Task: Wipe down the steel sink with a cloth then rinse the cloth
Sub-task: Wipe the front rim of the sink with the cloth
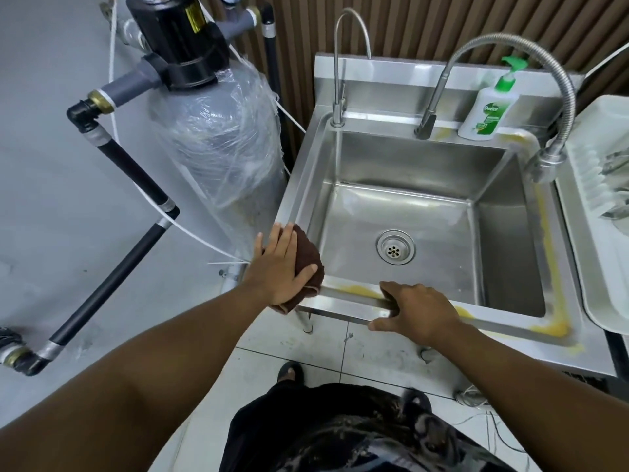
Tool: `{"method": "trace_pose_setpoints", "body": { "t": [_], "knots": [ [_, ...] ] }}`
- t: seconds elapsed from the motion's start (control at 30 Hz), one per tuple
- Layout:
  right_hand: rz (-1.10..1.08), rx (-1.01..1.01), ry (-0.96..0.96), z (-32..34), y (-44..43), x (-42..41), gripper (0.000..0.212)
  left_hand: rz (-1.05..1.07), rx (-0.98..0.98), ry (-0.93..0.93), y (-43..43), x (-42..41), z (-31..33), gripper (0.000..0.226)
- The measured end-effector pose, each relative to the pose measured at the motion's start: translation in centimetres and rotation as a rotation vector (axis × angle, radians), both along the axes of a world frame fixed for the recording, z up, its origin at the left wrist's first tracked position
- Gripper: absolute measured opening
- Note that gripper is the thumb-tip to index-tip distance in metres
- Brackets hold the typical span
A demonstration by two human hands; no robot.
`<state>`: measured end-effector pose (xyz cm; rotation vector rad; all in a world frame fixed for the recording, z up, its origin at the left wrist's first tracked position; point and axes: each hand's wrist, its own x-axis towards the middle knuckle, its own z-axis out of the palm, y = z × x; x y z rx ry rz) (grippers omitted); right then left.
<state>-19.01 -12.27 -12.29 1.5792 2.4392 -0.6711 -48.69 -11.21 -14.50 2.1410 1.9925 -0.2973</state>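
Cloth [308, 257], brown and bunched, lies on the front-left corner of the steel sink [418, 165] rim. The left hand [282, 267] presses on it with straight fingers. The right hand [418, 310] grips the front edge, fingers curled over the lip. Yellow residue [551, 325] marks the rim. A soap bottle [486, 110] stands at the back.

Cloth [308, 252], perhaps folded, under left hand [280, 270]
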Motion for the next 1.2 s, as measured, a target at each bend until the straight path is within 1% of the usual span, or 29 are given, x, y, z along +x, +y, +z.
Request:
{"method": "trace_pose_setpoints", "body": {
  "t": [0.1,0.2,0.27,0.37,0.43,0.57,0.67,0.77,0.83,0.97,1.0,1.07,1.13,1.2],
  "knots": [
    [-0.009,0.006,0.017,-0.2,-0.1,0.2,0.060,-0.048,0.028,-0.045,-3.6,-0.9,-0.6,0.090],
    [-0.004,0.017,0.023,-0.4,-0.1,0.2,0.060,-0.076,0.110,-0.086,-6.9,-1.9,-1.2,0.084],
    [-0.009,0.018,0.034,-0.6,-0.1,0.1,0.060,-0.062,0.146,-0.108,-7.2,-1.9,-1.3,0.084],
    [-0.006,0.011,0.033,-0.7,-0.1,0.1,0.059,-0.015,0.106,-0.106,-5.2,-1.7,-0.9,0.091],
    [-0.005,0.012,0.031,-0.6,-0.2,0.1,0.059,0.037,0.079,-0.116,-3.4,-1.9,-0.9,0.094],
    [0.006,0.013,0.021,-0.5,-0.2,0.1,0.058,0.245,0.073,-0.217,-0.5,-2.4,-1.2,0.092],
    [0.003,0.012,0.023,-0.6,-0.3,0.2,0.059,0.320,0.127,-0.264,-1.1,-1.9,-1.5,0.096],
    [-0.006,0.012,0.028,-0.6,-0.4,0.3,0.057,0.292,0.186,-0.246,-4.5,-1.7,-1.8,0.099],
    [-0.009,0.012,0.030,-0.5,-0.5,0.1,0.056,0.266,0.193,-0.220,-5.9,-1.8,-2.0,0.099],
    [-0.012,0.004,0.030,-0.3,-0.3,-0.1,0.056,0.289,0.121,-0.159,-3.5,-2.2,-1.6,0.096],
    [-0.011,0.001,0.027,-0.3,-0.3,-0.1,0.056,0.264,0.138,-0.138,-2.8,-2.2,-1.3,0.093],
    [-0.014,0.000,0.031,-0.3,-0.4,0.0,0.057,0.108,0.208,-0.104,-2.1,-2.1,-0.9,0.084],
    [-0.016,0.007,0.032,-0.5,-0.5,0.1,0.057,-0.111,0.181,-0.073,-2.1,-2.4,-0.8,0.075],
    [-0.012,0.005,0.023,-0.6,-0.5,0.1,0.058,-0.229,0.143,-0.061,-2.9,-2.6,-0.7,0.077]
  ]
}}
